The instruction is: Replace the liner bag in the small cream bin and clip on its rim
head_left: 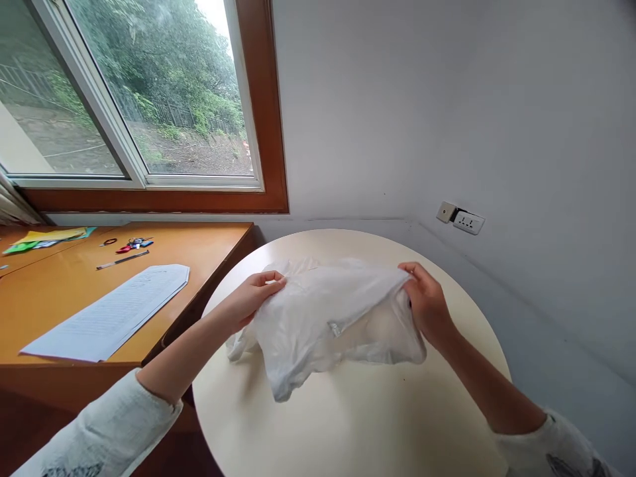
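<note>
A thin white plastic bag (318, 311) is stretched between my two hands over the round cream table (368, 424). My left hand (258, 295) pinches the bag near its upper left side. At its upper right corner, my right hand (427, 301) has fingers and thumb closed on the plastic. The bag looks crumpled, with loose folds hanging at the lower left and right. A small shiny grey patch shows near its middle. Whether anything is inside it I cannot tell.
To the left stands a wooden desk (209, 258) with printed sheets (114, 311), a pen (122, 260), keys (135, 245) and coloured papers (50, 238). Behind are a window (183, 99) and a white wall (358, 119). A wall socket (469, 222) sits right of the table.
</note>
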`<act>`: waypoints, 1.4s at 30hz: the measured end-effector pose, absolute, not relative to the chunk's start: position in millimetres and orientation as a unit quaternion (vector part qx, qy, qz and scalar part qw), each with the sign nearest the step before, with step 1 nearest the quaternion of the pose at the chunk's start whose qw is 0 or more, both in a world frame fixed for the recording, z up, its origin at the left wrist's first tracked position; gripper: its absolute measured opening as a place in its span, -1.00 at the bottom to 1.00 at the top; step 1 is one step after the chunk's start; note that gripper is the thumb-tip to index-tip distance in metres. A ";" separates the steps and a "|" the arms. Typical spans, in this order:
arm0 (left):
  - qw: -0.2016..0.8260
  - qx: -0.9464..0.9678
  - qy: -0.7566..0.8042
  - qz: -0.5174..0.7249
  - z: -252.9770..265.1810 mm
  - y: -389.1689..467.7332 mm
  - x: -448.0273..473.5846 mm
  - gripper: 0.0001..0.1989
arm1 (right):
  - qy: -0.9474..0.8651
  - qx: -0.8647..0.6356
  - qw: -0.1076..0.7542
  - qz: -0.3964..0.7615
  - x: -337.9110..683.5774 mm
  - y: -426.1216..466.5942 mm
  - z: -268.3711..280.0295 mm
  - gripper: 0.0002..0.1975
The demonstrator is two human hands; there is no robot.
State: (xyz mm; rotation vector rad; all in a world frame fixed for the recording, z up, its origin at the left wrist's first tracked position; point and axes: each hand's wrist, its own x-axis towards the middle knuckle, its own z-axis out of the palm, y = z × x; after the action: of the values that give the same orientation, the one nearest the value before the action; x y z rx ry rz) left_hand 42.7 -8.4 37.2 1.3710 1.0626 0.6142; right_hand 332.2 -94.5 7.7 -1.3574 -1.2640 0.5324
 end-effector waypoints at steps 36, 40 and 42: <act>0.577 0.553 0.473 0.371 53.1 35.0 77.8 -0.74 | -0.506 -0.528 0.462 0.503 360.9 26.7 41.5 -0.88; 0.543 0.564 0.501 0.369 29.8 65.5 78.8 -0.75 | -0.497 -0.572 0.438 0.484 355.8 53.4 14.6 -0.82; 0.524 0.579 0.512 0.358 18.2 74.4 78.7 -0.77 | -0.504 -0.596 0.414 0.469 353.3 62.0 0.8 -0.79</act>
State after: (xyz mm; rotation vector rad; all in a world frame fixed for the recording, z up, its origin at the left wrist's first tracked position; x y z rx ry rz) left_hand 78.7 74.4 18.2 1.3854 1.2265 0.8573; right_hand 353.3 62.0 0.8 -1.4974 -1.2669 1.1789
